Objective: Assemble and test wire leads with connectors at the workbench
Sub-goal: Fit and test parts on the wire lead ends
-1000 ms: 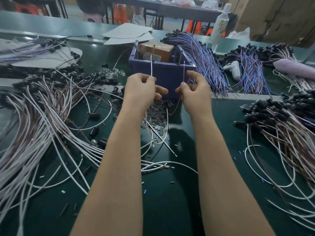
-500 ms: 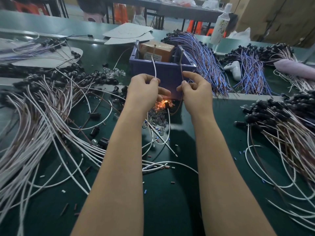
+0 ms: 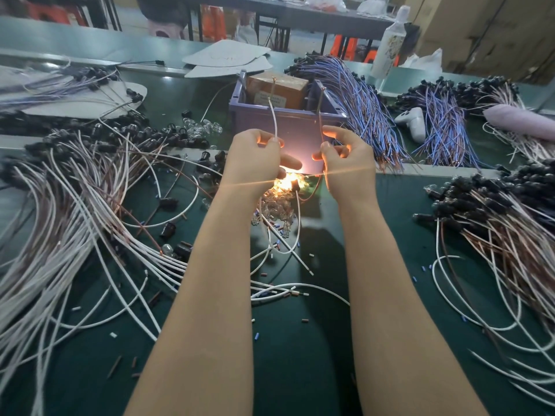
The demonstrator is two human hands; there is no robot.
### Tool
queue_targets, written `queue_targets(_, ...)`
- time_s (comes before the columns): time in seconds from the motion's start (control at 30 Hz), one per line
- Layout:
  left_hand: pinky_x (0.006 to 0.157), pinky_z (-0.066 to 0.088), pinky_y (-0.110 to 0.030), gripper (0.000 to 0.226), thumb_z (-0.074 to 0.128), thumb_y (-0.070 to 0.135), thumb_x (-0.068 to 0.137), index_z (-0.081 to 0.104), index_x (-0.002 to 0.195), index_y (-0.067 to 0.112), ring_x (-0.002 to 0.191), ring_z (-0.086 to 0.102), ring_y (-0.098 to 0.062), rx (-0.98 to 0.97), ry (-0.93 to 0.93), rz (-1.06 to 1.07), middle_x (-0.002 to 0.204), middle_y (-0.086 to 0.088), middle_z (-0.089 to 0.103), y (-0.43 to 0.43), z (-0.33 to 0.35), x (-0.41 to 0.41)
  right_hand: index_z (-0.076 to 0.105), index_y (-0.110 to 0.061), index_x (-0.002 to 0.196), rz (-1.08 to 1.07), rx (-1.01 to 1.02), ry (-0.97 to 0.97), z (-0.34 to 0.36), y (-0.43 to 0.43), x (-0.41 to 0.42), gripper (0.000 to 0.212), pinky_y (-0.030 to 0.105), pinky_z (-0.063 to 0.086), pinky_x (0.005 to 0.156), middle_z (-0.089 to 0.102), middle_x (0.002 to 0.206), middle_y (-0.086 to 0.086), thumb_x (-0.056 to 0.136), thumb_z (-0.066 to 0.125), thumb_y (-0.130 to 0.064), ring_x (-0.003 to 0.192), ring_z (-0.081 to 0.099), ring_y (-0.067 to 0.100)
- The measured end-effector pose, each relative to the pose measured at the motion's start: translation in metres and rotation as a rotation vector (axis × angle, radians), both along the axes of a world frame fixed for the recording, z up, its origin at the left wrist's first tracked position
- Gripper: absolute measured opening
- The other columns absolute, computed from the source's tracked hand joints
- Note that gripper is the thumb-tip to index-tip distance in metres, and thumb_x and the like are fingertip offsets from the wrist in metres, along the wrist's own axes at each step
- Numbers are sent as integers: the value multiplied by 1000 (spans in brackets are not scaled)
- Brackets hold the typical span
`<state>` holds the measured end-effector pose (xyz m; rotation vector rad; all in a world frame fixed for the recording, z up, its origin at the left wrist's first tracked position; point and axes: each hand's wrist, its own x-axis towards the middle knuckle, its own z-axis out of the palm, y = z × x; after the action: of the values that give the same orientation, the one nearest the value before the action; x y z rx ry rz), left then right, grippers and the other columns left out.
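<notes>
My left hand (image 3: 253, 157) pinches a white wire lead (image 3: 272, 120) whose bare end reaches up to a metal post (image 3: 273, 85) in the purple box (image 3: 288, 127). My right hand (image 3: 345, 157) pinches a brown wire lead (image 3: 320, 115) that reaches a second post (image 3: 322, 93). Between and below both hands a small bulb (image 3: 286, 182) in a black socket glows bright orange. Beneath it lies a heap of clear glass bulbs (image 3: 274, 208).
A big sheaf of white and brown leads (image 3: 60, 223) covers the left of the green bench. More socketed leads (image 3: 504, 229) lie at the right. Blue-purple wire bundles (image 3: 360, 109), a white controller (image 3: 413, 121) and a bottle (image 3: 390, 40) sit behind. Cut insulation bits litter the mat.
The bulb was dark one second ago, lit faintly half a second ago and now glows brightly. Both wire ends have moved up onto the posts in the box.
</notes>
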<state>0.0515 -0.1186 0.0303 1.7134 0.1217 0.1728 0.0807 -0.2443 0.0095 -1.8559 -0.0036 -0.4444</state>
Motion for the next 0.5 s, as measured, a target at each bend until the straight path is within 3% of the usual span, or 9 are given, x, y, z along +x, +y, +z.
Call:
queue_targets(0.17,38,37,-10,13,41,13,98,53,95,15,35,44,1,-1,0,0,64,1,71,2,-1,1,61,-16,96,67,102,126,3,-2,-3,13,16,41,53,62,64,-5,97,49,-13,57,53,3)
queue_targets(0.27,35,31,-9,14,42,11,96,54,88,14,34,45,0,7,42,2,54,4,68,4,-4,4,62,-14,81,241,258,329,3,-7,-5,26,15,32,42,56,48,-5,100,46,-21,45,45,7)
queue_targets(0.3,34,29,-9,15,42,10,95,54,86,13,34,44,0,20,64,0,52,3,67,4,-6,5,62,-13,79,270,214,391,1,-8,-6,28,15,32,41,55,46,-5,100,47,-24,43,43,7)
queue_targets(0.37,33,28,-9,16,42,8,94,54,84,12,33,45,0,31,102,-7,50,2,67,5,-8,6,61,-10,77,227,-77,469,-4,-8,-7,28,20,38,44,59,53,0,96,54,-29,47,46,12)
queue_targets(0.43,32,29,-9,17,41,7,93,53,82,12,32,46,0,34,122,-12,49,2,66,6,-7,5,64,-5,83,140,-451,497,-11,-5,-5,33,31,45,60,63,73,8,88,64,-38,67,57,21)
queue_targets(0.5,32,30,-9,17,41,7,94,53,82,10,32,48,-1,57,137,-20,48,1,66,7,-6,4,65,-6,95,139,-632,549,-16,2,-4,39,32,45,70,65,90,10,84,68,-43,87,61,26)
